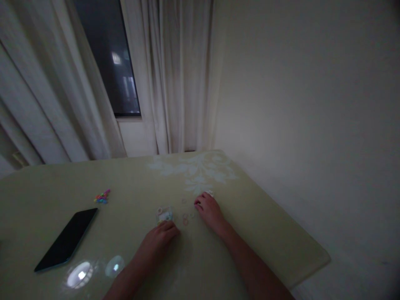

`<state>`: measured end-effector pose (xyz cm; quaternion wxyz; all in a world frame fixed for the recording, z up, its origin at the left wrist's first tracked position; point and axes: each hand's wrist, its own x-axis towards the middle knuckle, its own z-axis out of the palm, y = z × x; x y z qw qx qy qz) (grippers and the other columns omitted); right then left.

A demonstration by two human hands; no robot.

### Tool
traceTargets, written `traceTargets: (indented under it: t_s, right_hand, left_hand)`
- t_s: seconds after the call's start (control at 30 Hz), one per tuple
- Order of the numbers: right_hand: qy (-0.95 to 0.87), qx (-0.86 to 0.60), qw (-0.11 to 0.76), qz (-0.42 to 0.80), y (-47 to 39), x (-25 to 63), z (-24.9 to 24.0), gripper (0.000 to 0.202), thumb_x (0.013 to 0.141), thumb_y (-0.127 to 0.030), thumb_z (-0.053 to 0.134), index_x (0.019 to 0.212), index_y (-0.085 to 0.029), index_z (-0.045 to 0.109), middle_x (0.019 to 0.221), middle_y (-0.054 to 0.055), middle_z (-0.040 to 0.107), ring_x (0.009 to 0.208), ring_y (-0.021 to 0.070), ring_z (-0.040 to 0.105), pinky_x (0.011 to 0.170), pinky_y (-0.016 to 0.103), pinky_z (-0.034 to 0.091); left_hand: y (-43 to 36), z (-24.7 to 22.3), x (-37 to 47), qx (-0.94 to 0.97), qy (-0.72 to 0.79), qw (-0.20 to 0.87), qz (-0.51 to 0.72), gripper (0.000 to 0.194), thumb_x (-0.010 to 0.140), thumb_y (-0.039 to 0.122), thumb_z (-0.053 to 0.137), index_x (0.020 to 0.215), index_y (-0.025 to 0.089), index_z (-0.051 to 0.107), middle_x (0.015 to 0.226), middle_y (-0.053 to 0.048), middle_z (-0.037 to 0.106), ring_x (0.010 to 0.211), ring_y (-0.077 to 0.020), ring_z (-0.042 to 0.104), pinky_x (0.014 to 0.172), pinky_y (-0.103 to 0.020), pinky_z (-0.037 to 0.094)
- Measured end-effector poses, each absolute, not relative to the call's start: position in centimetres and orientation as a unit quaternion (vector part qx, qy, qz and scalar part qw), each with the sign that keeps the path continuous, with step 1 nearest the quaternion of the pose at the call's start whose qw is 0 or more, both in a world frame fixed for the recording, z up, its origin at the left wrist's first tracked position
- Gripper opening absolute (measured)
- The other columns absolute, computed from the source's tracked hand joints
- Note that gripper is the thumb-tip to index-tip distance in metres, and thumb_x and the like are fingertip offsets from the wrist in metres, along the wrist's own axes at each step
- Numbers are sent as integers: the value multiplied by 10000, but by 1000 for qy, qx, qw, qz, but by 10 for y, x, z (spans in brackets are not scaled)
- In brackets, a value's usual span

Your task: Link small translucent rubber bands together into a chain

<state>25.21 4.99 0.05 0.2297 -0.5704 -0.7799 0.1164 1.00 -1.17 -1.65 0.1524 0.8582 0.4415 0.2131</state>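
A small clear container (165, 214) with small pale items in it lies on the table, just beyond my left hand (161, 236). The fingers of that hand are curled at the container's near edge, and what they hold, if anything, is hidden. My right hand (208, 209) is farther out, its fingers bent together near the tabletop; anything between them is too small to name. A small whitish heap (210, 193) sits just past the right hand. Between the hands lie pinkish rings (185, 219) and a faint pale ring (184, 201).
On the left of the table (125, 179) lie a dark tablet (68, 239) and a small pile of bright multicoloured pieces (102, 196). A wall (306, 125) runs along the right edge, and curtains (175, 83) hang behind the far edge.
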Motion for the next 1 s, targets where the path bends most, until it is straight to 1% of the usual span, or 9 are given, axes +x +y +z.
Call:
traceTargets:
  t_s: [0.1, 0.2, 0.33, 0.4, 0.5, 0.57, 0.77, 0.9, 1.0]
  right_hand:
    - [-791, -542, 233, 161, 50, 251, -1, 78, 923, -168, 715, 973, -175, 775, 1054, 77, 667, 1007, 195, 631, 911, 282, 451]
    - [-802, -529, 219, 173, 50, 250, -5, 62, 891, -170, 753, 948, -175, 777, 1043, 70, 667, 987, 194, 634, 888, 281, 454]
    - [-824, -517, 194, 127, 47, 247, -11, 67, 929, -145, 681, 910, -161, 744, 1009, 81, 661, 957, 198, 617, 861, 293, 451]
    - [-837, -511, 177, 86, 46, 245, -14, 88, 943, -141, 638, 910, -147, 719, 998, 99, 651, 960, 216, 603, 865, 315, 451]
    - [-847, -503, 164, 46, 45, 243, -17, 82, 937, -132, 613, 906, -138, 689, 989, 113, 633, 964, 236, 590, 875, 345, 456]
    - [-841, -502, 191, 61, 45, 240, -15, 58, 926, -128, 625, 901, -148, 673, 993, 101, 626, 958, 226, 593, 874, 339, 462]
    - [-789, -469, 346, 194, 35, 212, -6, 83, 881, -103, 701, 895, -173, 658, 985, 33, 609, 950, 162, 614, 877, 269, 474]
    - [-797, -457, 330, 219, 25, 193, -9, 47, 885, -140, 738, 897, -175, 710, 983, 28, 613, 927, 158, 612, 862, 266, 474]
    - [-800, -447, 325, 235, 26, 197, -6, 50, 936, -156, 710, 921, -184, 748, 992, 32, 629, 937, 150, 618, 875, 257, 472]
  left_hand:
    - [-9, -23, 11, 866, 421, 179, 204, 321, 962, 128, 478, 980, 253, 774, 998, -52, 766, 960, -208, 723, 843, -273, 552]
    - [-4, -23, 4, 852, 421, 182, 252, 290, 982, 196, 495, 1008, 253, 778, 1010, -60, 774, 947, -214, 729, 846, -294, 573]
    - [8, -19, -20, 777, 511, 89, 357, 310, 1008, 269, 461, 1055, 236, 766, 1062, -83, 780, 1009, -253, 719, 911, -382, 583]
    - [14, -20, -33, 747, 555, 36, 364, 354, 1001, 228, 425, 1120, 219, 757, 1120, -101, 777, 1059, -274, 704, 965, -427, 566]
    - [19, -24, -41, 748, 587, 22, 309, 453, 925, 104, 426, 1244, 207, 730, 1284, -102, 743, 1166, -286, 678, 1041, -459, 534]
    - [20, -29, -38, 758, 588, 42, 278, 501, 892, 65, 436, 1289, 193, 712, 1333, -99, 724, 1204, -276, 668, 1068, -448, 525]
    - [14, -34, -22, 790, 552, 65, 259, 546, 872, 15, 441, 1318, 199, 696, 1342, -89, 718, 1227, -234, 660, 1088, -391, 522]
    - [9, -30, -18, 803, 543, 55, 240, 621, 787, -24, 505, 1331, 214, 687, 1364, -87, 707, 1235, -240, 654, 1094, -394, 517]
    - [9, -30, -17, 806, 539, 57, 240, 590, 832, -7, 507, 1355, 216, 667, 1358, -94, 708, 1221, -244, 660, 1087, -404, 515]
